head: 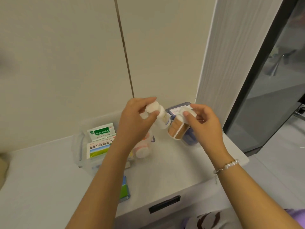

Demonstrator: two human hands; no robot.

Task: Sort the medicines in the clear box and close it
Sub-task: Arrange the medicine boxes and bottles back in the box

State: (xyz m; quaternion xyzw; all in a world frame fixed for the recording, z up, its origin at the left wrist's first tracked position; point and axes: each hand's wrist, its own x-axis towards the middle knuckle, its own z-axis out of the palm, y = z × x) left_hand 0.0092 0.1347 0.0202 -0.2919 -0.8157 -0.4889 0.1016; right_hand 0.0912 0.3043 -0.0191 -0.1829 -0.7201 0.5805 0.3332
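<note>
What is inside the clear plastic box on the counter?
The clear plastic box holds a green-and-white medicine packet, a white carton with a green picture and a pink-labelled bottle. The left arm covers its near part.

Clear box point(79, 146): transparent plastic, glossy. White bottle point(162, 115): smooth plastic, semi-gloss. Second bottle point(177, 129): plastic w/ tan paper label. Cartons point(99, 147): printed card, slight sheen. Countertop point(41, 171): matt, smooth. Bracelet point(228, 166): pearly beads, shiny. Drawer handle point(164, 204): black, glossy.
</note>
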